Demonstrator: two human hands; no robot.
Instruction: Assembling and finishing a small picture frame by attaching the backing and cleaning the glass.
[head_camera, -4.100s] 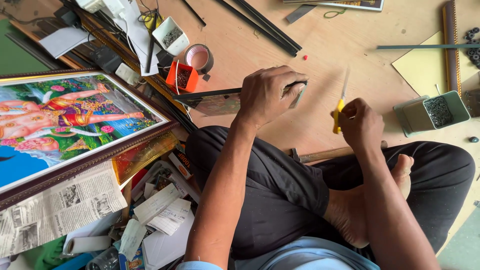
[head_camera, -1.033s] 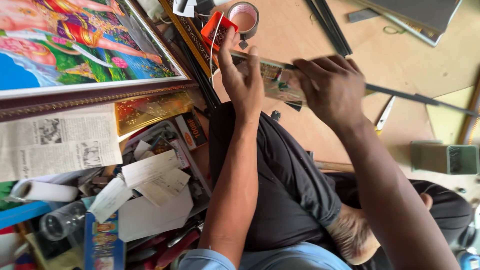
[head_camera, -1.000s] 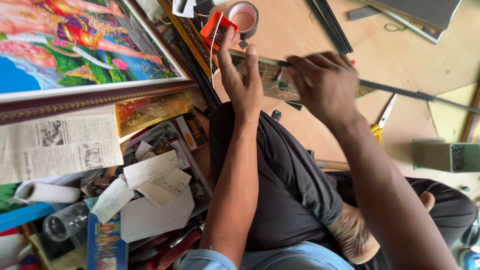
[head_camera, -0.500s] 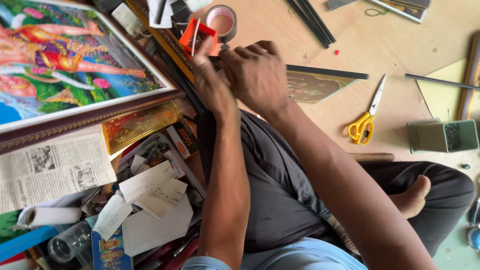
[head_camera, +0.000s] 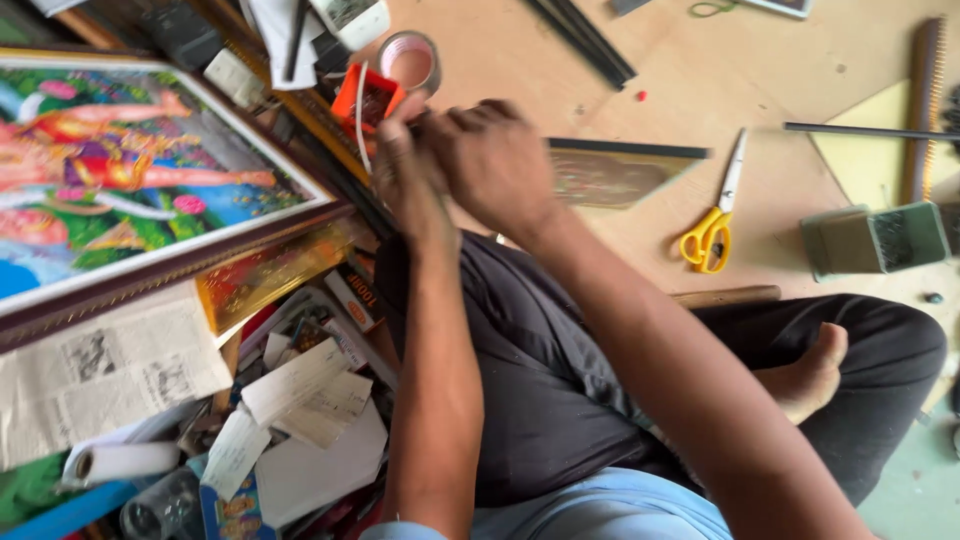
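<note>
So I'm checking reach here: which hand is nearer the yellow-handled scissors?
The right hand. It sits just left of the scissors across bare board, while the left hand lies beyond it, by the orange tape dispenser.

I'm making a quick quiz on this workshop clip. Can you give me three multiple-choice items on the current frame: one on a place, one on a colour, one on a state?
1. Where do the scissors lie?
A. On the wooden board, right of the hands
B. On the framed painting
C. In the green box

2. What colour are the scissors' handles?
A. Red
B. Yellow
C. Black

3. How are the left hand and right hand placed?
A. Resting apart on the knees
B. One holding the scissors
C. Close together at the end of a small framed picture

Answers: 1 A, the scissors rest on bare board between the small picture and the green box. 2 B, the loops are yellow. 3 C, both hands bunch at the picture's left end, near the tape roll.
</note>
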